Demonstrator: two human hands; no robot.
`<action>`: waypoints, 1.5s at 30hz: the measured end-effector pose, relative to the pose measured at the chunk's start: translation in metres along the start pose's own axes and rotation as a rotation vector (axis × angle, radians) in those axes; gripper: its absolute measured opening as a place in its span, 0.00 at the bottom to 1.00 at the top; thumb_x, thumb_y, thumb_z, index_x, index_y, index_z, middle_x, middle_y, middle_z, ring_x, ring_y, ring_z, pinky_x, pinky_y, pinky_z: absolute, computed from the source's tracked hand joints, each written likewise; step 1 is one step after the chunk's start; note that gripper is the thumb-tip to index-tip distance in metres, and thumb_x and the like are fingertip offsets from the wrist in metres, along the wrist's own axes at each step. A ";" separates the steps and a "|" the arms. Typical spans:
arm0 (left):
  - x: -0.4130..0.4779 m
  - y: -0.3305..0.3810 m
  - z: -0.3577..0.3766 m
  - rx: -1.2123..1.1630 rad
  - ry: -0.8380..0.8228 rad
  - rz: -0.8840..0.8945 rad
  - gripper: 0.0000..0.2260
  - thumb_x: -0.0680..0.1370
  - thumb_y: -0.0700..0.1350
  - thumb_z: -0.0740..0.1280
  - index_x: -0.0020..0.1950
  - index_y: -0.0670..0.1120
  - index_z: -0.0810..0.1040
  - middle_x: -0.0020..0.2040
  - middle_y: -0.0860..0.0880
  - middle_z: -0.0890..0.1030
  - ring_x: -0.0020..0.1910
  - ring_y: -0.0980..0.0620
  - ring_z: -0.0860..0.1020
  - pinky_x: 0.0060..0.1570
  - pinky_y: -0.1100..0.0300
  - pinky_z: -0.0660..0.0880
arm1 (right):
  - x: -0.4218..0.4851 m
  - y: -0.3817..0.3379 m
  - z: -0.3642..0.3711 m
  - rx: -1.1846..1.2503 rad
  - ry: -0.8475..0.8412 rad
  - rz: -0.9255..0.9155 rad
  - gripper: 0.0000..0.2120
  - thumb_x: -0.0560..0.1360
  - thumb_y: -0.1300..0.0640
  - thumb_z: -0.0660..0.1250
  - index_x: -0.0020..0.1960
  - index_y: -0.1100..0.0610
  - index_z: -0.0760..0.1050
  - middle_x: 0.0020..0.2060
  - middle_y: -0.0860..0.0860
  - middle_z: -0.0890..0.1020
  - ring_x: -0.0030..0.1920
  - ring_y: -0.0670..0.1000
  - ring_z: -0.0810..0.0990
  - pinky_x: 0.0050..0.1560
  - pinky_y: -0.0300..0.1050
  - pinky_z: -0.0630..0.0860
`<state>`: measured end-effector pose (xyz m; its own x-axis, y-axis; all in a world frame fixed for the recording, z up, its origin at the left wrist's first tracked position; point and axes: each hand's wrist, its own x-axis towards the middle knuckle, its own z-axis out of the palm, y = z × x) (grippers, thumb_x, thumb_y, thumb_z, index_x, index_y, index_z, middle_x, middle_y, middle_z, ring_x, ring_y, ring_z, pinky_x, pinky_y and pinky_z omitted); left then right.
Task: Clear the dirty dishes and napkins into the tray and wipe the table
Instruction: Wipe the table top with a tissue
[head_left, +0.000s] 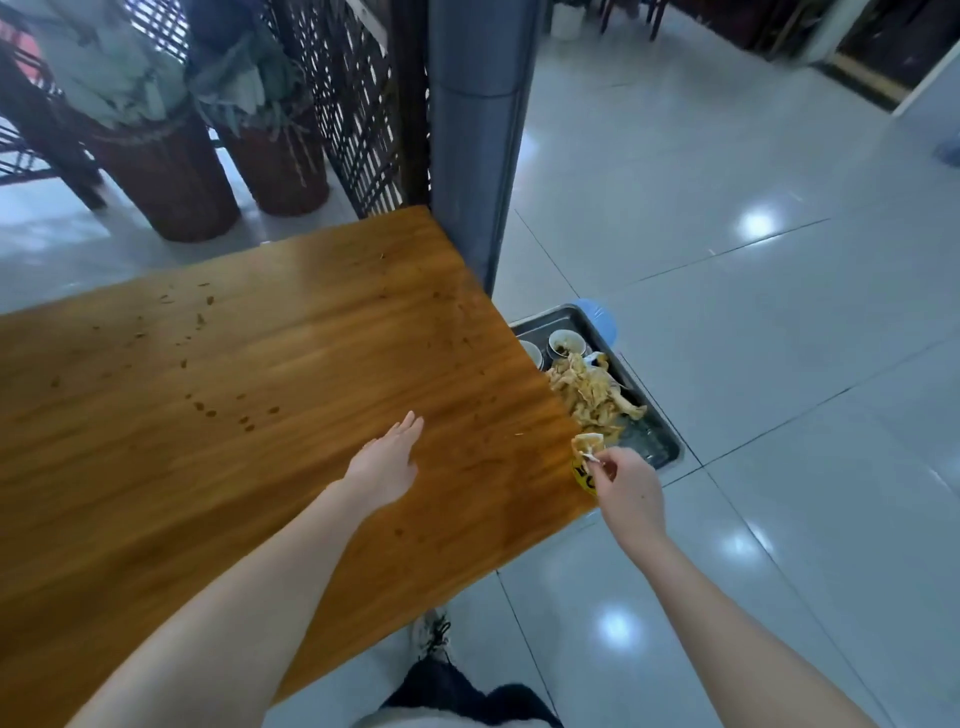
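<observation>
Table: wooden top, fills the frame from 9 o'clock to centre. Its right corner points to 4 o'clock. Dark spots and crumbs are scattered over the left half and near the right edge. No dishes stand on it.

Left hand: at centre, over the tabletop, palm down, fingers straight and together, pointing to 1 o'clock. It grasps nothing. Whether it touches the wood cannot be told.

Right hand: at 4 o'clock from centre, just off the table's corner. Thumb and fingers pinch a crumpled, stained napkin, which sits at the very edge of the table, over the near end of the tray. A yellow patch with black marks shows just below the napkin; what it is cannot be told.

Tray: metal, lower than the table, partly hidden under the table's right edge at 3 o'clock. It holds two bowls at its far end and a pile of soiled napkins in the middle. A blue stool shows from under its far end.

Surroundings: grey post at 12 o'clock, touching the table's far corner; lattice screen beside it; two brown pots at 10 o'clock. Glossy tiled floor. One shoe at 6 o'clock.
</observation>
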<state>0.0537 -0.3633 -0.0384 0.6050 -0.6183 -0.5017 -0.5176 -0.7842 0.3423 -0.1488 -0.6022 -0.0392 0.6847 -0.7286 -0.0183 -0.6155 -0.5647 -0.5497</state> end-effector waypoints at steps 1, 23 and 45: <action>0.007 0.005 -0.002 0.008 -0.003 0.002 0.32 0.81 0.38 0.59 0.80 0.50 0.46 0.80 0.52 0.45 0.77 0.50 0.57 0.64 0.49 0.70 | 0.009 0.003 -0.001 -0.006 0.004 0.008 0.05 0.76 0.58 0.68 0.48 0.59 0.80 0.38 0.47 0.75 0.39 0.49 0.73 0.40 0.42 0.67; 0.053 0.108 -0.005 -0.303 0.195 -0.395 0.30 0.81 0.37 0.59 0.80 0.51 0.50 0.79 0.55 0.48 0.73 0.49 0.65 0.54 0.57 0.76 | 0.230 0.026 -0.014 -0.140 -0.342 -0.261 0.05 0.77 0.60 0.65 0.50 0.58 0.80 0.45 0.52 0.81 0.46 0.51 0.78 0.47 0.45 0.76; -0.164 -0.016 0.053 -0.403 0.431 -0.619 0.29 0.80 0.38 0.58 0.79 0.51 0.52 0.79 0.54 0.51 0.77 0.51 0.56 0.71 0.54 0.64 | 0.037 -0.129 0.053 -0.026 -0.512 -0.712 0.06 0.77 0.63 0.66 0.53 0.60 0.80 0.46 0.53 0.81 0.46 0.50 0.79 0.50 0.44 0.78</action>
<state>-0.0689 -0.2466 -0.0037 0.9273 0.0257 -0.3734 0.1875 -0.8954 0.4039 -0.0238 -0.5355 -0.0134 0.9967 0.0601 -0.0544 0.0199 -0.8323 -0.5540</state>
